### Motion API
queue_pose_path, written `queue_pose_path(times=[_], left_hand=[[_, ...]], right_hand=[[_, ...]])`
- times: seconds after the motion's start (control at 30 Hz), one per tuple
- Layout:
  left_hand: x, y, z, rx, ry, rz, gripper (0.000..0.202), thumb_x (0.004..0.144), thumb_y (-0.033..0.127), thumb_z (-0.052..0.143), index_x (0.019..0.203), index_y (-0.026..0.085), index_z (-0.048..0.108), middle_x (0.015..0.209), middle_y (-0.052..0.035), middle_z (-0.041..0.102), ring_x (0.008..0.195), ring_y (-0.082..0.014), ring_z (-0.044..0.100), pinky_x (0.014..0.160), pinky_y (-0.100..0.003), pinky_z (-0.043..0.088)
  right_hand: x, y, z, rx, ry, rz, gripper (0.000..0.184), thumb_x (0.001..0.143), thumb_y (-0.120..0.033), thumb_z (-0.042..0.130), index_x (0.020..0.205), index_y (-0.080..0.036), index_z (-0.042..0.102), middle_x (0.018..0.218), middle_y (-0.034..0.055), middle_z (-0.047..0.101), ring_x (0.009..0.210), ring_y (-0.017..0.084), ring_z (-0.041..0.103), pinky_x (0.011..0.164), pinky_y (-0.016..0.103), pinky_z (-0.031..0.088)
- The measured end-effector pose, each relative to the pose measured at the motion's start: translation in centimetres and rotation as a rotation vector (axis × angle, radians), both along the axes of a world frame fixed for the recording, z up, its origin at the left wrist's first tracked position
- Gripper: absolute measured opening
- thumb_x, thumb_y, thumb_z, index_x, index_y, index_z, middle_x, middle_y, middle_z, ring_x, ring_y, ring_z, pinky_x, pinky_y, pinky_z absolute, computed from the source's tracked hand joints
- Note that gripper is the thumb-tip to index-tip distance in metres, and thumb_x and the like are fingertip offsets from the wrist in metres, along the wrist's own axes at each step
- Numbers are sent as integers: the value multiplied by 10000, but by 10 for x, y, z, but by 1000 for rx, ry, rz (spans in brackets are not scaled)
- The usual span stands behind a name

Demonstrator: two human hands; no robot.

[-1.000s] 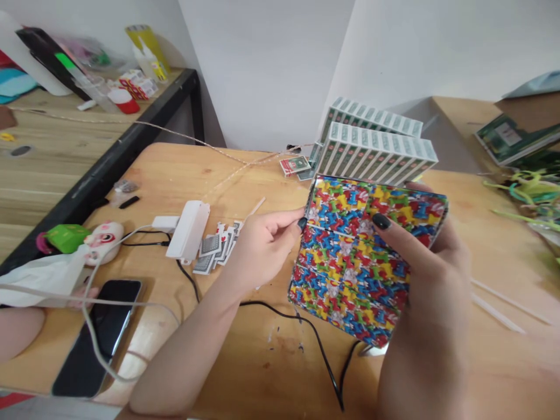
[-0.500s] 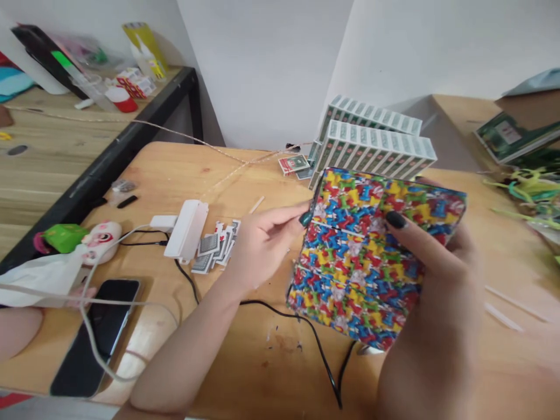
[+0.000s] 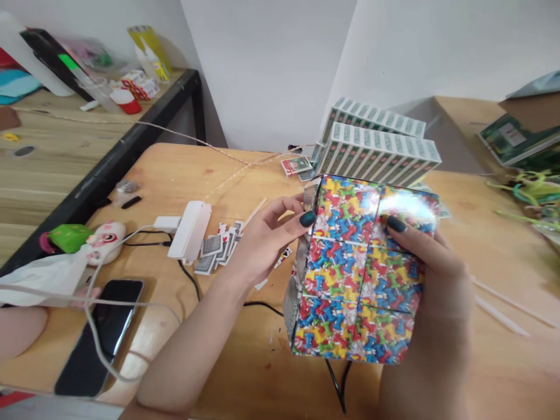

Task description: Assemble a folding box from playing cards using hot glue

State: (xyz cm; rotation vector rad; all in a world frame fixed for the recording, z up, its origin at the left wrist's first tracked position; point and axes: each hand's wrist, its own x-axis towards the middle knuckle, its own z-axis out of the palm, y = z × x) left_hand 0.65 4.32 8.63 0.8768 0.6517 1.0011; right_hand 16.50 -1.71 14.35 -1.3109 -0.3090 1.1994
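Note:
A block of small boxes wrapped in bright multicoloured patterned paper (image 3: 354, 274) is held upright above the wooden table (image 3: 184, 169). My right hand (image 3: 431, 280) wraps round its right side, thumb pressed on the front near the top. My left hand (image 3: 266, 239) pinches the block's upper left edge with thumb and fingers. Both hands have dark painted nails.
Two rows of green-and-white card packs (image 3: 380, 149) stand behind the block. Loose playing cards (image 3: 216, 248), a white box (image 3: 190, 230), a black cable, a phone (image 3: 98, 332) and a pink toy (image 3: 102, 242) lie left. Thin sticks (image 3: 499, 303) lie right. A darker desk stands far left.
The block has turned from a tilt to nearly upright and squared to the camera. My left hand has shifted its pinch along the top left edge; the right hand stays round the block.

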Motion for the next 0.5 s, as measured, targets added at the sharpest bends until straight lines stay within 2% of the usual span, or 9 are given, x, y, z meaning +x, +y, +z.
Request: queue_pose_path(times=[0.13,0.3,0.43,0.5], left_hand=[[1,-2,1,22,40,37,345,667,445,781,734,198,550,1005,-14,666,965,-189,639,799,-289,498],[1,-3,1,27,23,34,302,698,359,766,736,196,515,990,6,630,905,-144,615,756,-245,479],[-1,-1,2,-70,-40,44,351,624,254,812,757,201,492,986,23,611,833,-135,615,668,-230,469],[-4,2,3,-139,-70,36,425,576,187,829,876,233,532,971,33,618,790,-133,620,645,-236,464]], right_hand=[[-4,1,3,-50,-4,-15,479,656,-200,759,1125,-226,666,937,42,754,847,320,718,782,490,601],[-4,0,5,-69,-27,-16,509,649,-214,771,1143,-241,655,925,27,755,816,306,723,763,465,611],[0,-1,4,-70,-12,21,530,651,-207,772,1165,-232,641,941,32,754,828,302,721,762,449,609],[5,0,-1,-67,-11,55,551,647,-207,776,1177,-241,630,933,27,754,833,295,720,762,437,605]])
